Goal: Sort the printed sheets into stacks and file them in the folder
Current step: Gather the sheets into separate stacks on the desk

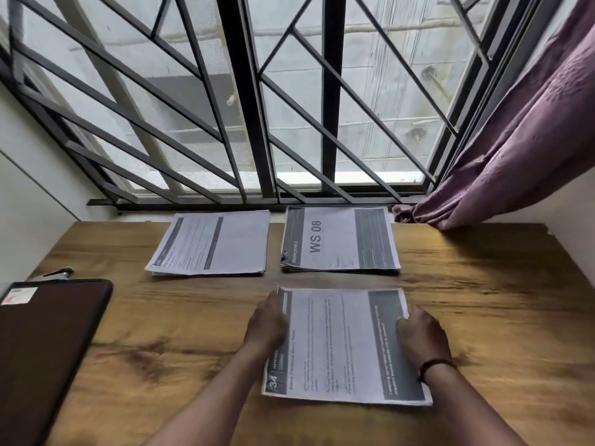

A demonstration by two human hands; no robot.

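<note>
Paper is what you are dealing with, light and limp, so treat the near stack (346,346) as something that slides and fans out rather than lifts as a block. It lies on the wooden desk (180,320) directly in front of you, with your left hand (267,326) on its left edge and your right hand (421,333) on its right edge. Both hands have their fingers curled down against the edges; whether they are pinching the sheets or only pressing them square, the blur does not let me tell. Two more stacks sit further back near the window: the left stack (212,243) and the stack headed WS 08 (339,239), close together but apart. The dark folder (45,349) lies closed at the left of the desk, well apart from all three. When you pick a stack up, I would take it by both short edges, thumbs on top and fingers beneath, since a one-handed grip at a corner would probably let the sheets droop and slip out of order.
</note>
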